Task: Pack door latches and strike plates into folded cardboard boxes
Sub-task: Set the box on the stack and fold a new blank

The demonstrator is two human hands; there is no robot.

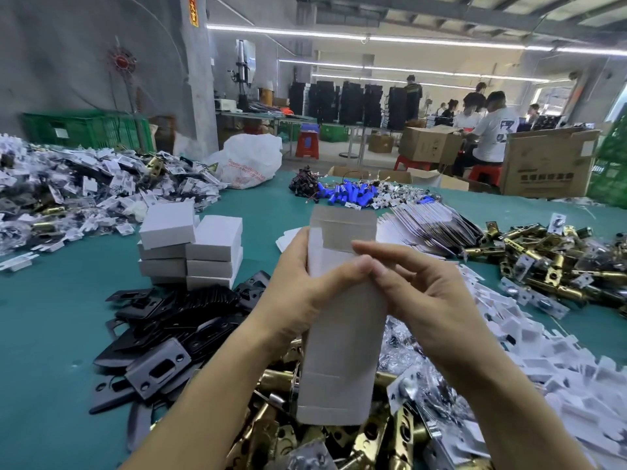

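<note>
Both hands held a flat cardboard box (342, 334) upright above the table's near edge. The left hand (298, 293) gripped its side; the right hand (417, 293) pinched the front panel, likely to pop it open. Brass latches (373, 439) lay heaped beneath, black strike plates (169, 334) just left.

Factory packing floor for door hardware

A green-covered tabletop (51, 317) carries parts in bulk heaps: brass latches (543, 262) along its right edge, black strike plates (163, 327) toward the near left corner, white boxes (190, 252) stacked near the middle, and flat box blanks (431, 225) fanned out farther back. Past the far edge stand brown cartons (543, 164), green plastic crates (84, 128) against a bare concrete wall (68, 45), and a bench machine (243, 79) (a drill press, by its look). More people (493, 130) sit on red stools (307, 144) at long tables under strip lights (441, 42).
</note>
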